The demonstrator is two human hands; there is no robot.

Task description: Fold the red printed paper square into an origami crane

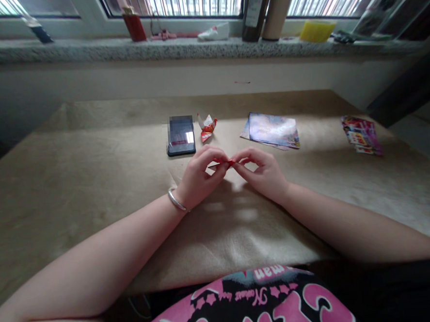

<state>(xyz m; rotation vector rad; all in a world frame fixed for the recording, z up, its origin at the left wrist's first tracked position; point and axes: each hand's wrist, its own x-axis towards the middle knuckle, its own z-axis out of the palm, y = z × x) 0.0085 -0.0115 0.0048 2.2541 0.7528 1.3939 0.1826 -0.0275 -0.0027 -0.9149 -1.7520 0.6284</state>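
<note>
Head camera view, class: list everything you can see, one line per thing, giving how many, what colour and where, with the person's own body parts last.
small folded paper: 1, red, pinched between both hands
folded paper shape: 1, red and white, on the table beside the phone
phone: 1, black, on the table
glossy sheets: a few, pale blue and pink, on the table
leaflets: a few, mainly pink, at the table's right
brown paper: 1, tan, covering the table
windowsill: 1, speckled grey, beyond the table
cup: 1, red, on the windowsill
bottle: 1, dark, on the windowsill
tube: 1, tan, on the windowsill
container: 1, yellow, on the windowsill
left hand: 1, at the table's middle
bangle: 1, silver, on the left wrist
right hand: 1, at the table's middle
shirt: 1, pink and black, at the view's bottom
</note>
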